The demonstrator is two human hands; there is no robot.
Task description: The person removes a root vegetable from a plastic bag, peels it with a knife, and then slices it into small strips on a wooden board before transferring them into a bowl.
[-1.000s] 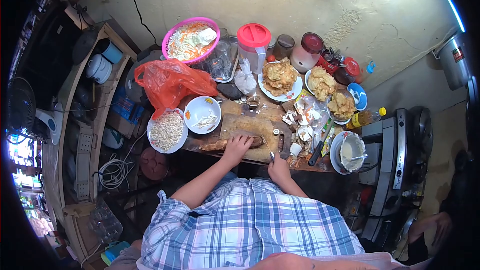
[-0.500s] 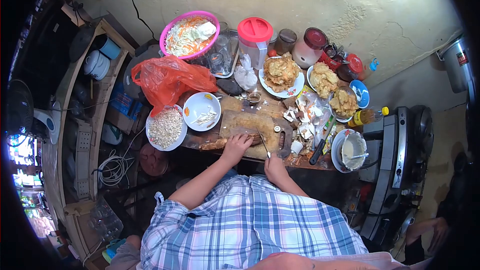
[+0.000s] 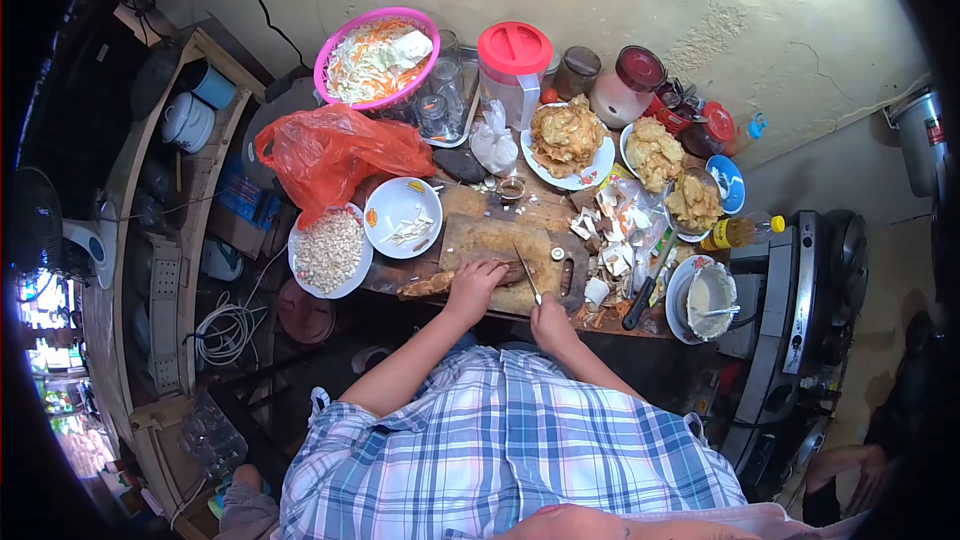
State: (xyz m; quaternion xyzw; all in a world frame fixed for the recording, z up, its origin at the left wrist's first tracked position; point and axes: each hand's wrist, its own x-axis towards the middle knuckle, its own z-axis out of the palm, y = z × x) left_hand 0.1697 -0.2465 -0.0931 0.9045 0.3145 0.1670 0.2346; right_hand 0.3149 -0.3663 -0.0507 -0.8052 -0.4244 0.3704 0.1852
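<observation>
My left hand (image 3: 478,287) presses down with its fingers over a long brown-skinned cassava root (image 3: 428,283), which lies along the near side of a worn wooden cutting board (image 3: 480,230). In my right hand (image 3: 550,324) is a knife (image 3: 527,272), its blade pointing away from me over the board, just right of the root's end. Whether the blade touches the root is hard to tell. A small round white slice (image 3: 557,254) rests on the board near the handle hole. Left of the board, a white bowl (image 3: 388,202) holds several thin white pieces.
A plate of small white pieces (image 3: 330,252) and a red plastic bag (image 3: 340,155) are at left. Peel scraps (image 3: 615,230), a black-handled knife (image 3: 640,305) and a batter bowl (image 3: 712,300) lie right. Fried fritters (image 3: 567,135), jars and a pink basin (image 3: 377,12) line the back.
The knife and my right hand have shifted slightly away from me. My left hand stays on the root, and the whole view has tilted a little.
</observation>
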